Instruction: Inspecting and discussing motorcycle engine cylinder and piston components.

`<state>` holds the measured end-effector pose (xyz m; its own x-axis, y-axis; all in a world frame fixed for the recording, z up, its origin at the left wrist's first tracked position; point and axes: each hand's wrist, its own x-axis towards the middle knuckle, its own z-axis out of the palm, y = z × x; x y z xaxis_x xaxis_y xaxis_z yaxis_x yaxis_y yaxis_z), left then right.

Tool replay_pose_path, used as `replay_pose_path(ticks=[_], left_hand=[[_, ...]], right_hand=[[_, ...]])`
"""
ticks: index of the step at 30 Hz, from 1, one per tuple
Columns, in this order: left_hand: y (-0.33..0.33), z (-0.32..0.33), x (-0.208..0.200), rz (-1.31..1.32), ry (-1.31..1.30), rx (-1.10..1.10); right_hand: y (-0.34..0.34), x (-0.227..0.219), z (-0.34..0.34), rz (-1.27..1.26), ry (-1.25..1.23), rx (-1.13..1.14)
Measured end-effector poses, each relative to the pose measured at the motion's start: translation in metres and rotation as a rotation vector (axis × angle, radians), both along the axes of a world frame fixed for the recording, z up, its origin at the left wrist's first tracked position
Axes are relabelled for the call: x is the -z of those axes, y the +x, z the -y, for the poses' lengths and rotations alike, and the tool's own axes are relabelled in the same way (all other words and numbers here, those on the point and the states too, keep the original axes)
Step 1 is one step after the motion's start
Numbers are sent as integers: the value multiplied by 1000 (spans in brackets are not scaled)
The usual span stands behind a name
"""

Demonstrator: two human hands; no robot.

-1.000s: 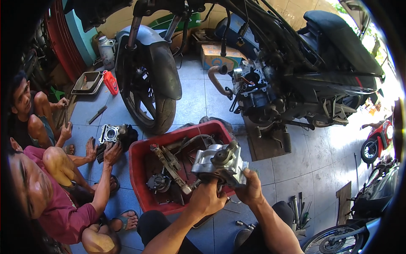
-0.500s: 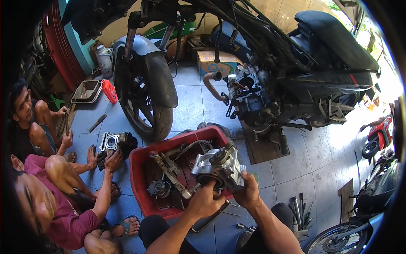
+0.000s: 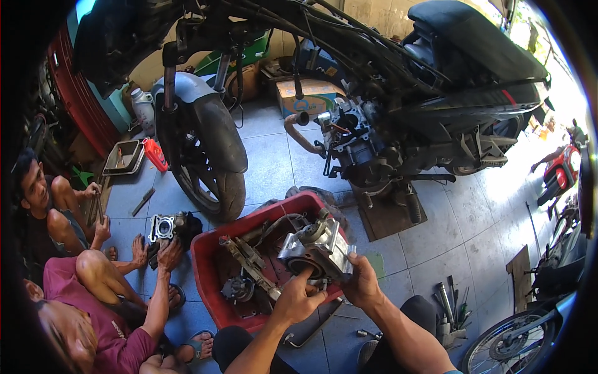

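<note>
Holding the engine cylinder [image 3: 316, 248] over the red tub [image 3: 208, 274], left hand [image 3: 298, 300] and right hand [image 3: 359, 285] fingers wrapped around it; motorcycle [image 3: 398, 112] engine's stripped, reassembly not started.

A grey tiled floor [image 3: 274, 168] carries everything here. Directly below the grip, a red plastic tub [image 3: 208, 274] sits on the tiles. Beyond the grip, a stripped motorcycle [image 3: 398, 118] stands on the floor, its front tyre [image 3: 208, 171] up and to the left of the grip, with a brown mat [image 3: 389, 218] under its engine. A cardboard box [image 3: 308, 96] rests farther back. Far left of the grip lie a red bottle [image 3: 154, 154], a grey tray [image 3: 123, 158] and a white jug [image 3: 143, 109]. Right of the grip, a cluster of hand tools [image 3: 451, 305] lies on the tiles.
</note>
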<state>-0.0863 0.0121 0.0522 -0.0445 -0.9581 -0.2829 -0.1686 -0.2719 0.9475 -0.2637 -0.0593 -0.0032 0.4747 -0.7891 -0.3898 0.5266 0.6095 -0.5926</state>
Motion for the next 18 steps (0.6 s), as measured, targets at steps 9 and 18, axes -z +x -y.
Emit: replay_pose_path(ticks=[9,18], left_hand=[[13,0,-8,-44,9,23],[42,119,-44,463,-539,-330]], right_hand=[[3,-21,-7,-50,90,108],[-37,-36,-9,40,422,240]])
